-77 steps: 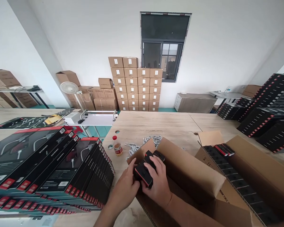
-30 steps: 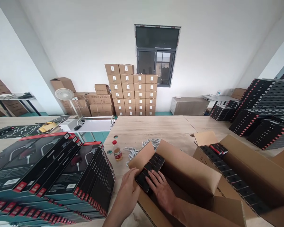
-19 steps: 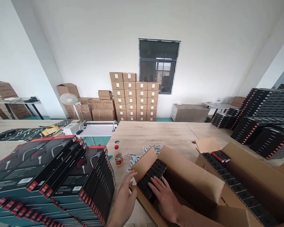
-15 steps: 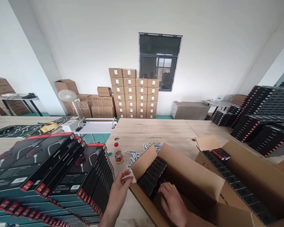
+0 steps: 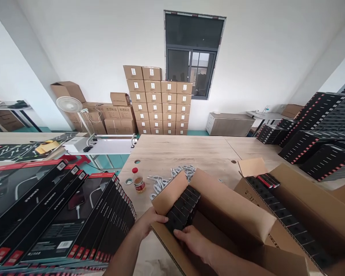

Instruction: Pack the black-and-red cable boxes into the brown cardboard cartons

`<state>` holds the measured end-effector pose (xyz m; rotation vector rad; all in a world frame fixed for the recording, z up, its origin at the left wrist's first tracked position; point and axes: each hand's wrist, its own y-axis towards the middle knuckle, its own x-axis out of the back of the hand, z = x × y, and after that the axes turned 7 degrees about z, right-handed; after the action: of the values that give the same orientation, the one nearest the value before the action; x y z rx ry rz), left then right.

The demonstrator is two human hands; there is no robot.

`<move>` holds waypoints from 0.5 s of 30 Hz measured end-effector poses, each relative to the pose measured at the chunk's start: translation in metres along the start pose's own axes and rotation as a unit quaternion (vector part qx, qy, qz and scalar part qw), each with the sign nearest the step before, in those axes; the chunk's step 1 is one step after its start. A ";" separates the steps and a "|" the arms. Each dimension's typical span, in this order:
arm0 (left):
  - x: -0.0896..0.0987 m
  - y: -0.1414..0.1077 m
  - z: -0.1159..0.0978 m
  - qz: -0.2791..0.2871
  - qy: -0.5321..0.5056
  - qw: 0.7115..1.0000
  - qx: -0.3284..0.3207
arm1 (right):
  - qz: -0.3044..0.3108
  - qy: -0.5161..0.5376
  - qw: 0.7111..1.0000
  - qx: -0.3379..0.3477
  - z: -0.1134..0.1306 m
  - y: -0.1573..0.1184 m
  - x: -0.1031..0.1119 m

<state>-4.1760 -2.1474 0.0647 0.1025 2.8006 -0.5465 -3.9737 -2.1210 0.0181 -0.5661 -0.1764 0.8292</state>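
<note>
Handling: we judge the small black boxes (image 5: pixel 181 209) light, stiff and smooth-sided, best pinched across the end faces, several at once.
Where: row packed against the near left wall of the open carton (image 5: pixel 232 214).
Left hand (image 5: pixel 151 222): clasping the carton's near left corner.
Right hand (image 5: pixel 191 239): fingers pressed on the row's near end.
Around: retail boxes (image 5: pixel 60 214) stacked at the table's left edge.

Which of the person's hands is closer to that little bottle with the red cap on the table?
The left hand. It rests at the open carton's near-left corner, below the red-capped bottle. The right hand lies farther off, inside the carton.
</note>
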 end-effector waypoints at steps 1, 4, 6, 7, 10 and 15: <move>0.002 0.002 0.002 -0.002 0.001 1.000 0.001 | 0.002 0.014 1.000 -0.004 -0.003 0.001 -0.001; 0.008 0.009 0.005 -0.011 0.009 1.000 0.006 | 0.005 0.047 0.999 -0.008 -0.011 0.006 -0.004; 0.011 0.014 0.006 -0.017 0.017 1.000 0.007 | 0.000 0.061 0.998 -0.003 -0.013 0.011 -0.006; 0.012 0.016 0.006 -0.018 0.021 1.000 0.008 | -0.005 0.067 0.998 0.001 -0.014 0.013 -0.007; 0.011 0.017 0.006 -0.015 0.027 0.999 0.013 | -0.016 0.081 0.997 0.013 -0.016 0.012 -0.008; 0.000 0.005 0.013 0.000 0.018 1.000 0.014 | -0.003 0.157 0.987 0.038 -0.018 -0.006 -0.002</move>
<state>-4.1721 -2.1472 0.0515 0.1198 2.8292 -0.5889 -3.9644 -2.1327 0.0062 -0.6162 0.1412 0.7275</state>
